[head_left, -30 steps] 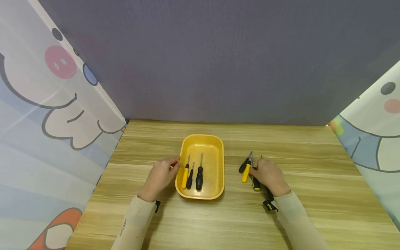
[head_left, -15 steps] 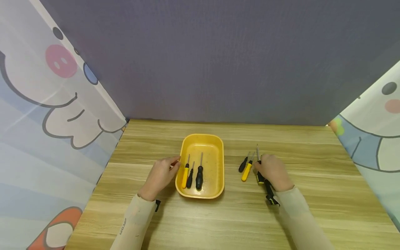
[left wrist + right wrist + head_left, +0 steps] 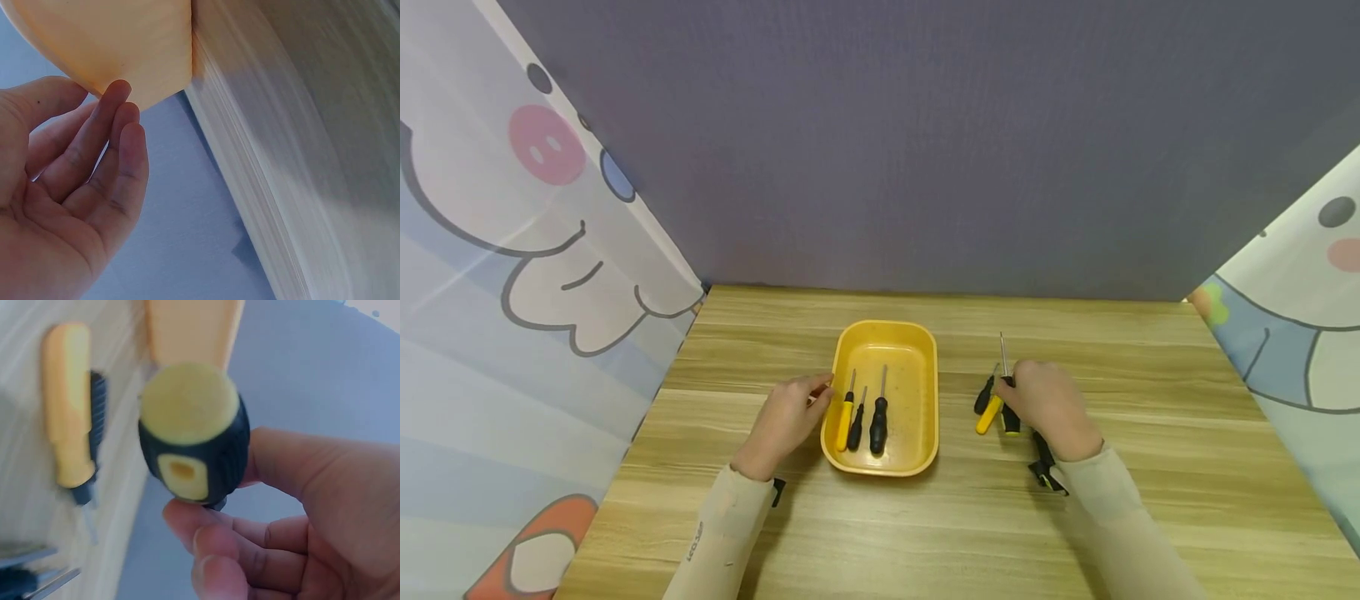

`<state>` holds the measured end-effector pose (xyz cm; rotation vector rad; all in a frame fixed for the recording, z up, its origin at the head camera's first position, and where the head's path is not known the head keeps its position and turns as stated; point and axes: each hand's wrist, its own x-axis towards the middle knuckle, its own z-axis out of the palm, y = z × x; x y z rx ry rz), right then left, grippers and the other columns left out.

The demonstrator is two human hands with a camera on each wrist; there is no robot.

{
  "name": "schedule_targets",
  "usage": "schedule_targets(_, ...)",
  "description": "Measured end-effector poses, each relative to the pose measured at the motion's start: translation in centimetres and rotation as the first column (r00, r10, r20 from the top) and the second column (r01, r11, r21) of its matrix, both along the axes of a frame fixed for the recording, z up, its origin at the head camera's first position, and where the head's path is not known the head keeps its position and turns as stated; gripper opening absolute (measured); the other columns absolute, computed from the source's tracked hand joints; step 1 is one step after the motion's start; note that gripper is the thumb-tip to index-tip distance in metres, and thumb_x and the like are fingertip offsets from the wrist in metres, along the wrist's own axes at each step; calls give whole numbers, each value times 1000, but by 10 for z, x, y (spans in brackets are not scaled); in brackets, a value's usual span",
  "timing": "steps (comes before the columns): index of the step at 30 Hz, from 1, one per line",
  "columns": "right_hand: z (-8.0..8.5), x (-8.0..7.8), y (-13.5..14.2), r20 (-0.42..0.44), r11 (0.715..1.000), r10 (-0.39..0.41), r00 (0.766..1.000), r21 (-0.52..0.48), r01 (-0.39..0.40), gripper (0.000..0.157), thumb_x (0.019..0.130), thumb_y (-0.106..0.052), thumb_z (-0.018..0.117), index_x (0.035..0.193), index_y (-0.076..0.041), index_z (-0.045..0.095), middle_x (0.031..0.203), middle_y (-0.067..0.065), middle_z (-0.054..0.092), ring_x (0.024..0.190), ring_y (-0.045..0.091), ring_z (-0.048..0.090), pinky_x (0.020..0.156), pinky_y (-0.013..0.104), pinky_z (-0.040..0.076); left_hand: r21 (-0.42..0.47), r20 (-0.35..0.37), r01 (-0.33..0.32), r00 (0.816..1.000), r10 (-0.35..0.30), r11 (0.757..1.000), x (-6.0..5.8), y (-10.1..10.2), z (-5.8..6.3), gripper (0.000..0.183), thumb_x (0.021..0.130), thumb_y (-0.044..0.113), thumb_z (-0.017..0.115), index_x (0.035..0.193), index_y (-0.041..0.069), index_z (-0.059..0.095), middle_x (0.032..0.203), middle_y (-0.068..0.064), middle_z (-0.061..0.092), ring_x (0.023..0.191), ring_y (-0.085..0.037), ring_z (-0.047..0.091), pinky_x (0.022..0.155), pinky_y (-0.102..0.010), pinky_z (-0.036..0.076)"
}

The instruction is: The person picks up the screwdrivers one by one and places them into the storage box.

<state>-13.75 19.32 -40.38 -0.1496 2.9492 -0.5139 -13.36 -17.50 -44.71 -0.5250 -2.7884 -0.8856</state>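
My left hand [image 3: 784,421] is at the left rim of a yellow plastic tray [image 3: 931,454]; in the left wrist view its thumb and fingers [image 3: 115,94] pinch the rim. My right hand [image 3: 1047,404] grips a screwdriver [image 3: 1010,404] with a black and yellow handle, raised off the table, shaft pointing away. In the right wrist view its yellow handle end [image 3: 187,403] faces the camera. Just left of that hand, a yellow-handled screwdriver [image 3: 989,415] and a small black screwdriver [image 3: 983,396] lie on the table.
Inside the tray lie a yellow screwdriver [image 3: 845,425], a small black screwdriver [image 3: 856,429] and a larger black screwdriver [image 3: 878,429]. Blurred metal tool parts [image 3: 53,584] show low in the right wrist view. A grey panel [image 3: 925,167] stands behind the wooden table [image 3: 880,533].
My right hand has lifted the black and yellow screwdriver from beside the other loose ones, then moved it slightly left toward the tray. The left hand and tray stay put.
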Motion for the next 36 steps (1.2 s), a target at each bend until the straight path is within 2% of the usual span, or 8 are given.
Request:
schedule_targets(7,10,1,-25,-33,997,64,997,-41,-65,42,95,-29,63,59,-14,46,47,-7,31,41,8,24,40,23,23,-4,9,-6,1000,6,1000,0,0,0,26,95,6,70,120,-2,71,105,-14,73,86,-19,70,71,-31,60)
schedule_targets(16,14,0,-69,-49,986,141,989,-84,-145,44,92,-26,63,55,-16,43,43,-10,29,36,6,28,38,21,22,0,-1,-3,1000,3,1000,1,0,-1,26,94,5,71,119,-3,71,104,-14,73,86,-21,70,71,-33,60)
schedule_targets(20,10,-1,-87,-31,979,157,987,-128,-160,47,92,-25,64,51,-16,41,43,-10,26,37,6,25,38,21,21,-1,-3,-2,1000,2,1000,1,1,0,26,94,5,71,119,-3,71,103,-14,73,86,-21,70,71,-34,60)
schedule_targets(26,-5,-1,-111,-35,966,207,978,-154,-210,47,90,-22,65,51,-17,41,44,-10,25,36,4,22,36,20,22,-2,-6,-2,1000,2,1000,1,1,1,26,93,5,71,119,-2,71,104,-15,73,86,-22,70,72,-34,60)
schedule_targets(31,-15,1,-126,-34,962,239,970,-130,-242,43,91,-21,67,55,-15,45,45,-8,31,35,4,28,34,20,25,-8,-13,-4,1000,4,1000,1,0,0,26,93,5,71,119,-2,71,102,-13,73,85,-21,70,70,-33,60)
schedule_targets(36,-20,2,-135,-17,963,237,971,-128,-237,41,89,-18,69,55,-15,47,44,-7,36,34,4,34,33,19,30,-8,-15,-7,1000,7,1000,1,1,0,27,93,5,71,119,-2,71,102,-13,73,85,-21,70,70,-33,60)
